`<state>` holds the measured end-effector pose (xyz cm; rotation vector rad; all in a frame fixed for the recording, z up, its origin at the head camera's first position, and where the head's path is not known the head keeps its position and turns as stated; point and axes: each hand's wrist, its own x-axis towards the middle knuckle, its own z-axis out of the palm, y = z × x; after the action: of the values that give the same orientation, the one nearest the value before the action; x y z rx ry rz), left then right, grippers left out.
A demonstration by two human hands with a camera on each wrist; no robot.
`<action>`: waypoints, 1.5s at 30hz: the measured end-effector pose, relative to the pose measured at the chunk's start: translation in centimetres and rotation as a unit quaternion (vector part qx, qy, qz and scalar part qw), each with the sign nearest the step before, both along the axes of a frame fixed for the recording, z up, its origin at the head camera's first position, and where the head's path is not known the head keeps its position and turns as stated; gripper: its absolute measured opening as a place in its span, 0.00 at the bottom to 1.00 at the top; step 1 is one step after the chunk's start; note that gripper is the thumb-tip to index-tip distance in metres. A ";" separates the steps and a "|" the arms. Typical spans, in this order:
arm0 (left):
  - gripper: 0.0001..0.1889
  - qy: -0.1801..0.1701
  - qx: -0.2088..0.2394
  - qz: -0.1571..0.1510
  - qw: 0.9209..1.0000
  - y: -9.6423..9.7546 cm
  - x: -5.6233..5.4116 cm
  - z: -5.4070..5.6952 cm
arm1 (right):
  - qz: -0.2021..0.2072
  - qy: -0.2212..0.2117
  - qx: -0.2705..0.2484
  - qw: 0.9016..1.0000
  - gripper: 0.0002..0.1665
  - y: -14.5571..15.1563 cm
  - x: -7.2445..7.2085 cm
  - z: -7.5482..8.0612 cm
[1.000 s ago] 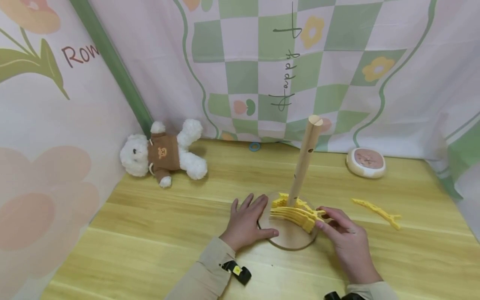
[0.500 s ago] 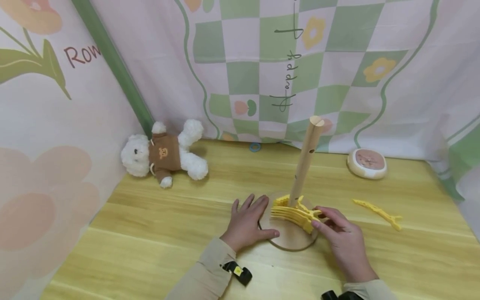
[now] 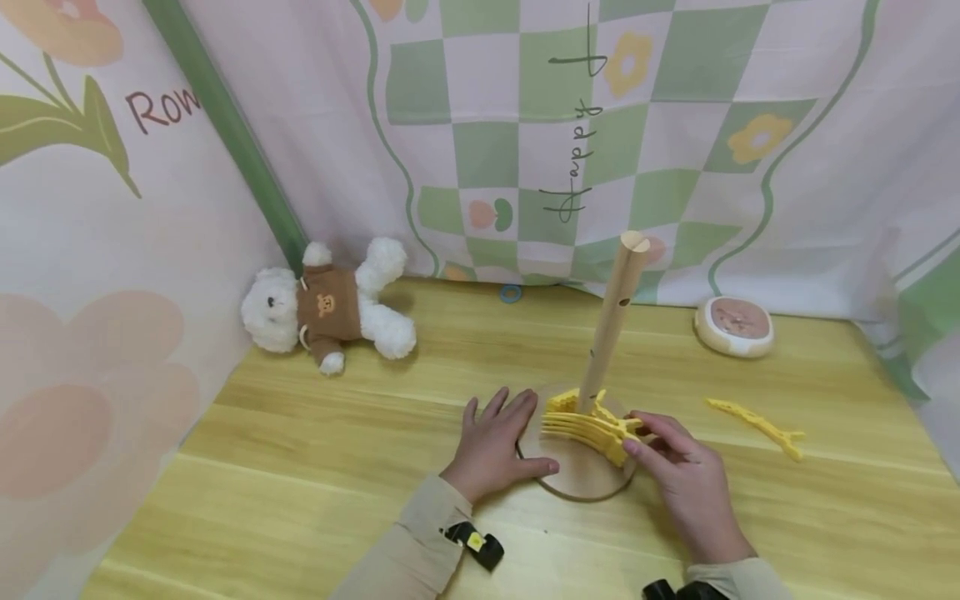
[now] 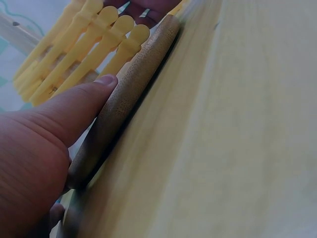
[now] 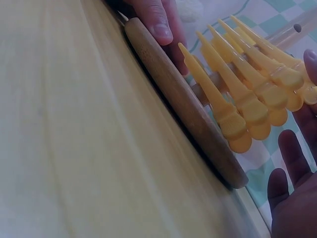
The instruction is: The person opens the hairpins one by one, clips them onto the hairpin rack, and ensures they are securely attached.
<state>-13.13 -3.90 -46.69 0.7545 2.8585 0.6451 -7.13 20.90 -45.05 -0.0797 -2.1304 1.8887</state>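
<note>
In the head view a wooden pole (image 3: 611, 325) with drilled holes rises from a round wooden base (image 3: 581, 485). Several curved yellow plastic pieces (image 3: 581, 432) are stacked in layers around its foot. My left hand (image 3: 487, 450) rests with spread fingers on the base's left side, its thumb on the near part. Thumb and forefinger of my right hand (image 3: 693, 479) pinch the forked right end of a yellow piece at the stack. In the right wrist view the stacked pieces (image 5: 247, 94) show pointed tips and rounded ends, set above the base (image 5: 183, 106).
A loose yellow piece (image 3: 753, 425) lies right of my right hand. At the back stand a white plush toy in a brown top (image 3: 330, 304) on the left, a small blue ring (image 3: 510, 293), and a white device with a pinkish face (image 3: 735, 327) on the right, before a patterned curtain (image 3: 487, 150).
Over the past second my right hand has shifted slightly left with the yellow piece, closer to the pole, then stayed nearly still. My left hand has kept its place on the base.
</note>
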 end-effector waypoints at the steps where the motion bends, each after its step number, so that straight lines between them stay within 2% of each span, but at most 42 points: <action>1: 0.54 0.001 -0.001 0.000 1.000 0.0 0.0 0.0 | 0.002 0.000 0.005 1.000 0.21 0.0 0.0 0.0; 7: 0.53 0.000 0.000 -0.001 1.000 0.1 0.0 0.2 | 0.000 -0.002 0.032 0.999 0.21 -0.2 -0.2 0.0; 15: 0.54 -0.001 0.001 0.002 1.000 0.2 0.0 0.3 | 0.002 0.012 0.025 1.000 0.22 -0.2 -0.2 -0.1; 30: 0.54 -0.008 0.008 0.010 1.000 0.0 0.0 -0.1 | 0.009 0.000 0.028 1.000 0.26 -0.1 0.2 -0.1; 33: 0.54 -0.006 0.007 0.009 1.000 0.0 0.0 -0.1 | 0.010 0.023 0.051 0.998 0.24 0.3 0.4 -0.2; 37: 0.55 -0.005 0.006 0.009 1.000 0.0 0.1 -0.1 | 0.021 0.074 0.069 0.995 0.17 1.4 0.4 -0.4; 41: 0.55 -0.008 0.006 0.010 1.000 0.0 0.1 -0.1 | -0.009 0.090 0.114 0.989 0.15 2.7 0.3 -0.5; 45: 0.55 -0.010 0.004 0.011 1.000 0.0 0.0 -0.1 | -0.069 0.063 0.168 0.981 0.14 4.1 0.4 -0.3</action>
<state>-13.10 -3.92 -46.82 0.7156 2.8510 0.6647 -6.78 24.99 -45.32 -0.0328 -2.2591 1.3992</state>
